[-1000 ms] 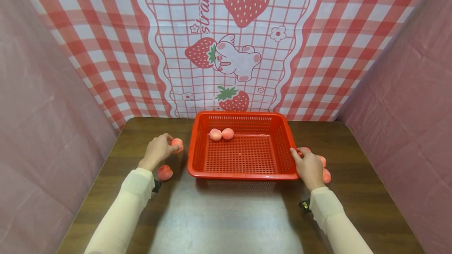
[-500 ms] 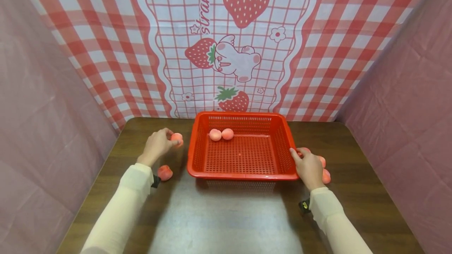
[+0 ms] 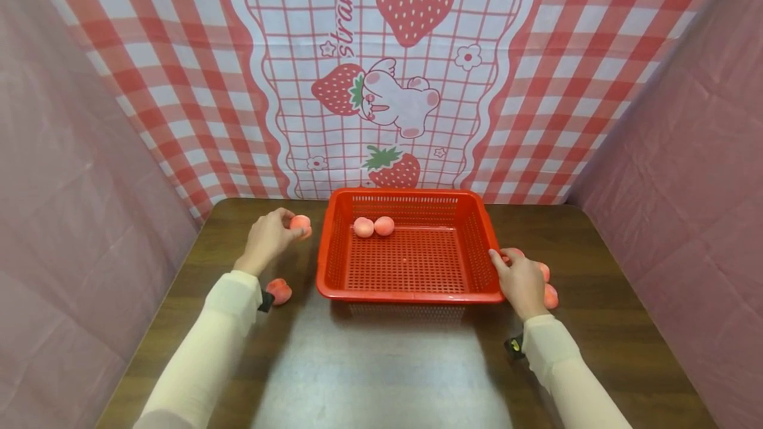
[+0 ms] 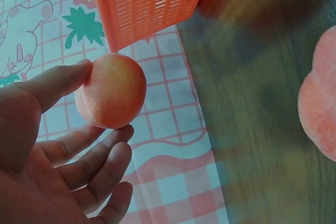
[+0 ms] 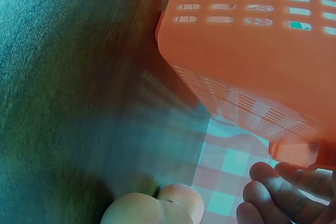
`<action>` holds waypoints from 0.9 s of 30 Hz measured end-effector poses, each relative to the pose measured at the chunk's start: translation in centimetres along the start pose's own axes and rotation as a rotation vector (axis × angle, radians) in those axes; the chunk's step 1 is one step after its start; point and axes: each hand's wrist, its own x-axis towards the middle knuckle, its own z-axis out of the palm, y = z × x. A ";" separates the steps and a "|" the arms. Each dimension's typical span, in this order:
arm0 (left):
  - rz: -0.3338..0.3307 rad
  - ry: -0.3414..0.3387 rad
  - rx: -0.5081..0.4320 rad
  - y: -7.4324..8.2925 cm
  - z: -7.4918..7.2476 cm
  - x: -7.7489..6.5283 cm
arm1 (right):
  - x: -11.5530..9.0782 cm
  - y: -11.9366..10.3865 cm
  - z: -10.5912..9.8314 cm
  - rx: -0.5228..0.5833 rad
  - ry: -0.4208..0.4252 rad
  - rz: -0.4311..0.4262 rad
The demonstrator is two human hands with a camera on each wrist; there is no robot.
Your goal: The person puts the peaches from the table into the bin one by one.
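Between its thumb and fingertips, my left hand (image 3: pixel 266 238) pinches a peach (image 4: pixel 113 90), held up to the left of the red plastic basket (image 3: pixel 411 298). Another peach (image 3: pixel 279 292) lies on the table near the left wrist. Two pink peaches, a left one (image 3: pixel 363 227) and a right one (image 3: pixel 384 226), sit side by side at the back left inside the basket. My right hand (image 3: pixel 522 285) grips the basket's right rim, thumb on top and fingers curled under the outside edge (image 5: pixel 299 153). Several peaches (image 3: pixel 551 296) lie beside that hand, partly hidden by it.
The basket stands near the back edge of the brown wooden table (image 3: pixel 381 363). Behind it hangs a checked strawberry-print cloth (image 3: pixel 524 98). Pink curtains, a left one (image 3: pixel 77 204) and a right one (image 3: pixel 673 171), flank the table.
My left hand has lifted the peach and carried it slightly away from me, toward the back of the table. The right hand and the basket have stayed in place.
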 end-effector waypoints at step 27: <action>0.057 0.126 -0.087 2.8 -0.7 1.3 | 0.1 -0.1 -0.1 -0.007 0.019 -0.009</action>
